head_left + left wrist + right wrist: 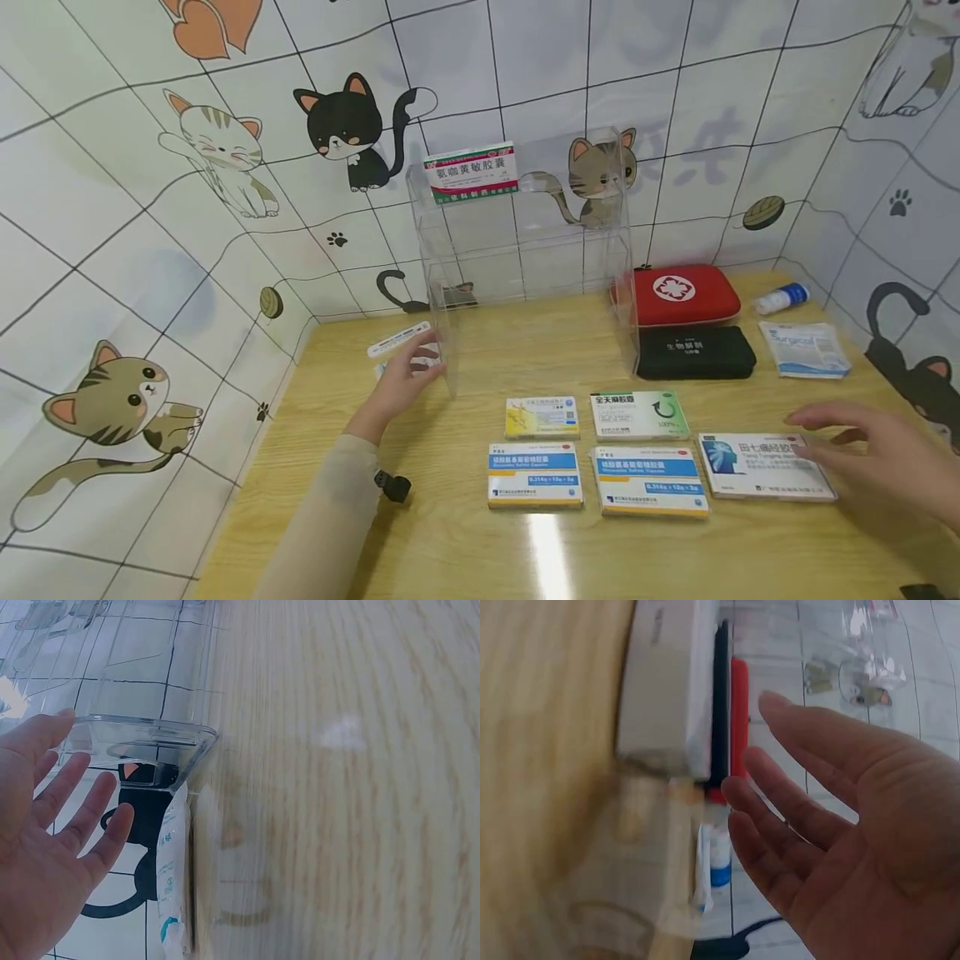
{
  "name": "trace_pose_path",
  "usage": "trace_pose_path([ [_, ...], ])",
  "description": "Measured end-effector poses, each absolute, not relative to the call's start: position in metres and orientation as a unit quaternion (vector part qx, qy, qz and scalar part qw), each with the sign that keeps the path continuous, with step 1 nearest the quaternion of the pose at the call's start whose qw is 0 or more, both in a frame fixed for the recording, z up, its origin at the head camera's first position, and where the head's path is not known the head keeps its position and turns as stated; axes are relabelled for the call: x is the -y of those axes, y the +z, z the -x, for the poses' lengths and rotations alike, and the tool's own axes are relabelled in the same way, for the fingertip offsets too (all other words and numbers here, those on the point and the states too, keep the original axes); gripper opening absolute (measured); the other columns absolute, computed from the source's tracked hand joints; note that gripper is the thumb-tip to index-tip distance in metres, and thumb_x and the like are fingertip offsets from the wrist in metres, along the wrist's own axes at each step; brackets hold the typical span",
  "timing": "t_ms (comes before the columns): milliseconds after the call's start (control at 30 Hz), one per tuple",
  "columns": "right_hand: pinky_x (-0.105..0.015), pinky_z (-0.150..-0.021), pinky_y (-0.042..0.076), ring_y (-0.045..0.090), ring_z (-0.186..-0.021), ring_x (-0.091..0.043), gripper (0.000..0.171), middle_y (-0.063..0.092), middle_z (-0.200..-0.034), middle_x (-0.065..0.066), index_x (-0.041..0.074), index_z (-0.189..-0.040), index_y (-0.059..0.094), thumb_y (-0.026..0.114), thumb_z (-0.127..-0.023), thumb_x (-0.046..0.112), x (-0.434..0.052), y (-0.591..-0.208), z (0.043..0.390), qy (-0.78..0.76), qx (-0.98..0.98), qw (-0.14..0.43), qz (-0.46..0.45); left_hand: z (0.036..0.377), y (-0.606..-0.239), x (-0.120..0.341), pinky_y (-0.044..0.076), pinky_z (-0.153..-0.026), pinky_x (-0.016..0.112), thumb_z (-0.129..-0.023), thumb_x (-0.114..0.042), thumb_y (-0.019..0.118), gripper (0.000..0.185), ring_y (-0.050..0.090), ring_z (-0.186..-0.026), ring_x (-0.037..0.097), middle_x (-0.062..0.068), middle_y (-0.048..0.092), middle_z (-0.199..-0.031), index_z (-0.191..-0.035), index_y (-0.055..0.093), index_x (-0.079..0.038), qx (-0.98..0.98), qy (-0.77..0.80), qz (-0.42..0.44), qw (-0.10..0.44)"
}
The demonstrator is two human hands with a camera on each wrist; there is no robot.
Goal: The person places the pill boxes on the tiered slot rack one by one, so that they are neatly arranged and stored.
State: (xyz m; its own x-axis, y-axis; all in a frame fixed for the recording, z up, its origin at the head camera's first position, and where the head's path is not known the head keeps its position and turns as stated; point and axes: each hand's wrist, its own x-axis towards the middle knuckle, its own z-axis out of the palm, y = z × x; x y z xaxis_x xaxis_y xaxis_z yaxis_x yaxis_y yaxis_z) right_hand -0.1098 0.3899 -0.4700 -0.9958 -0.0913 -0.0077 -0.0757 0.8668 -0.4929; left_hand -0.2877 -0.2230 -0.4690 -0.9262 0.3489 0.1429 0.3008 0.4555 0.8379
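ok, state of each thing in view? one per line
left hand: open, at the clear organizer's left edge
right hand: open, over the rightmost box
clear organizer: upright, one box on its top tier
red first-aid pouch: closed
black pouch: closed
other medicine boxes: flat, closed

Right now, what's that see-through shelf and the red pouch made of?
The see-through shelf looks like clear glossy acrylic: the cat wall shows through it and its edges glint. The red pouch seems a molded fabric-covered case, matte, with rounded edges; I can't be sure.
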Motion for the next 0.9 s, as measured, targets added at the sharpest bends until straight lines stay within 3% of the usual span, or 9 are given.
trace_pose_path([
  [67, -0.024, -0.069, 0.055, 0.06, -0.095, 0.002, 0.046, 0.067, -0.126, -0.025, 0.006, -0.122, 0.072, 0.085, -0.086, 0.031, -0.398, -0.474, 0.106, -0.254, -0.966, 0.039, 0.039, 0.288, -0.47, 0.223, 0.048, -0.11, 0.057, -0.1, -0.018, 0.07, 0.06, 0.056, -0.129, 0.036, 0.018, 0.049, -0.154, -0.154, 0.044, -0.016, -0.849, 0.492, -0.192, 0.025],
  [167, -0.03, -0.073, 0.057, 0.063, -0.1, -0.008, 0.058, 0.062, -0.131, -0.029, 0.002, -0.13, 0.067, 0.085, -0.086, 0.035, -0.406, -0.48, 0.102, -0.253, -0.964, 0.069, 0.038, 0.289, -0.467, 0.219, 0.047, -0.111, 0.06, -0.101, -0.014, 0.068, 0.06, 0.054, -0.13, 0.041, 0.02, 0.048, -0.154, -0.155, 0.042, -0.011, -0.847, 0.497, -0.189, 0.026],
  [267, -0.028, -0.074, 0.057, 0.064, -0.105, -0.033, 0.069, 0.059, -0.135, -0.032, -0.001, -0.135, 0.062, 0.085, -0.084, 0.039, -0.409, -0.487, 0.1, -0.25, -0.964, 0.082, 0.044, 0.288, -0.465, 0.219, 0.048, -0.111, 0.058, -0.101, -0.014, 0.068, 0.058, 0.055, -0.131, 0.04, 0.02, 0.048, -0.154, -0.155, 0.044, -0.012, -0.851, 0.49, -0.185, 0.025],
  [367, -0.019, -0.069, 0.053, 0.064, -0.103, -0.027, 0.078, 0.06, -0.135, -0.029, -0.001, -0.138, 0.06, 0.086, -0.081, 0.045, -0.412, -0.492, 0.1, -0.235, -0.967, 0.086, 0.057, 0.287, -0.465, 0.221, 0.05, -0.11, 0.055, -0.101, -0.015, 0.068, 0.057, 0.056, -0.129, 0.036, 0.019, 0.049, -0.153, -0.153, 0.045, -0.014, -0.857, 0.481, -0.184, 0.022],
  [400, -0.02, -0.07, 0.053, 0.063, -0.104, -0.033, 0.08, 0.06, -0.135, -0.028, -0.001, -0.139, 0.059, 0.086, -0.08, 0.046, -0.411, -0.493, 0.1, -0.228, -0.968, 0.088, 0.059, 0.287, -0.467, 0.223, 0.051, -0.109, 0.053, -0.101, -0.017, 0.069, 0.057, 0.057, -0.129, 0.034, 0.016, 0.051, -0.153, -0.153, 0.046, -0.014, -0.857, 0.48, -0.186, 0.02],
  [600, -0.051, -0.082, 0.058, 0.061, -0.105, -0.035, 0.082, 0.061, -0.133, -0.029, -0.003, -0.139, 0.058, 0.088, -0.078, 0.044, -0.409, -0.497, 0.101, -0.219, -0.968, 0.1, 0.076, 0.285, -0.47, 0.223, 0.051, -0.107, 0.056, -0.101, -0.016, 0.069, 0.061, 0.057, -0.128, 0.035, 0.014, 0.052, -0.151, -0.154, 0.042, -0.006, -0.852, 0.482, -0.203, 0.008],
  [667, -0.055, -0.082, 0.058, 0.062, -0.105, -0.039, 0.082, 0.061, -0.131, -0.03, -0.004, -0.138, 0.057, 0.089, -0.078, 0.041, -0.408, -0.497, 0.101, -0.228, -0.965, 0.105, 0.072, 0.284, -0.47, 0.222, 0.051, -0.107, 0.056, -0.101, -0.015, 0.069, 0.061, 0.056, -0.128, 0.036, 0.013, 0.052, -0.151, -0.154, 0.041, -0.005, -0.851, 0.484, -0.205, 0.006],
  [833, -0.031, -0.072, 0.061, 0.068, -0.099, -0.037, 0.07, 0.063, -0.126, -0.031, -0.003, -0.131, 0.06, 0.09, -0.079, 0.032, -0.407, -0.496, 0.105, -0.276, -0.957, 0.091, 0.027, 0.284, -0.469, 0.221, 0.05, -0.108, 0.055, -0.101, -0.013, 0.068, 0.061, 0.055, -0.129, 0.036, 0.017, 0.05, -0.151, -0.154, 0.041, -0.003, -0.852, 0.485, -0.198, 0.007],
  [900, -0.021, -0.066, 0.057, 0.071, -0.093, -0.024, 0.059, 0.065, -0.124, -0.03, -0.001, -0.127, 0.064, 0.088, -0.082, 0.027, -0.409, -0.497, 0.107, -0.292, -0.954, 0.073, 0.015, 0.285, -0.468, 0.222, 0.05, -0.108, 0.055, -0.101, -0.012, 0.068, 0.06, 0.055, -0.129, 0.037, 0.018, 0.05, -0.152, -0.154, 0.041, -0.005, -0.854, 0.482, -0.195, 0.006],
])
